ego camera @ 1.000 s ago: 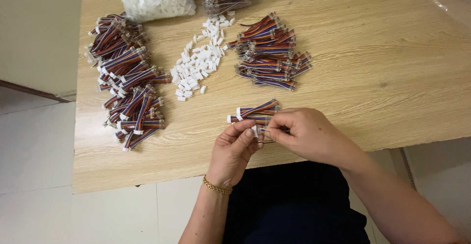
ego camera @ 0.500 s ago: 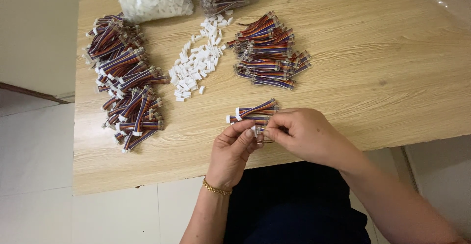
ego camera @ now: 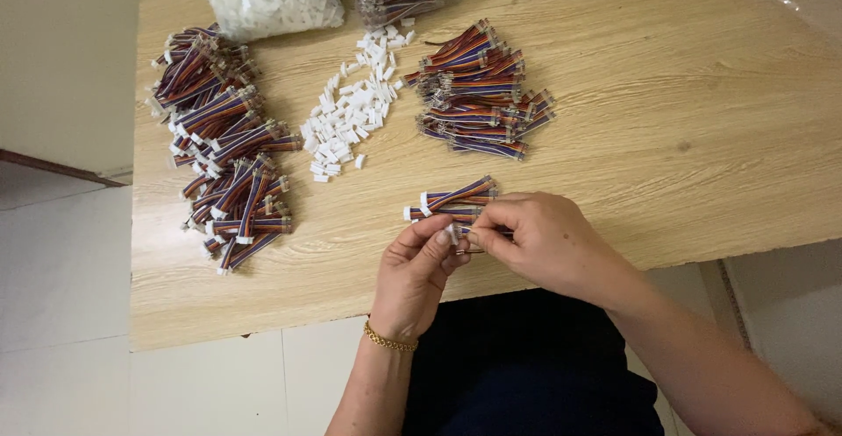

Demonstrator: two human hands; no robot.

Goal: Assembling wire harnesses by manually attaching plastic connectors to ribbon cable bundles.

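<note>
Both hands meet at table (ego camera: 702, 138) edge, left hand (ego camera: 417, 274) and right hand (ego camera: 548, 243) fingertips pinching 1 cable (ego camera: 463, 236), wrists bent inward.

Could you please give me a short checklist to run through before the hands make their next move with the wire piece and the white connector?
1. Both hands meet on the piece: left hand and right hand pinch it together at the table edge: ok.
2. White connector seated on the wire ends: hidden by fingertips: cannot tell.
3. Loose white connectors lie in a pile on the table: ok.
4. Small group of finished cables lies just beyond the hands, apart from the big piles: ok.
5. Pile of cables at far left stays on the table, though close to its edge: ok.
</note>
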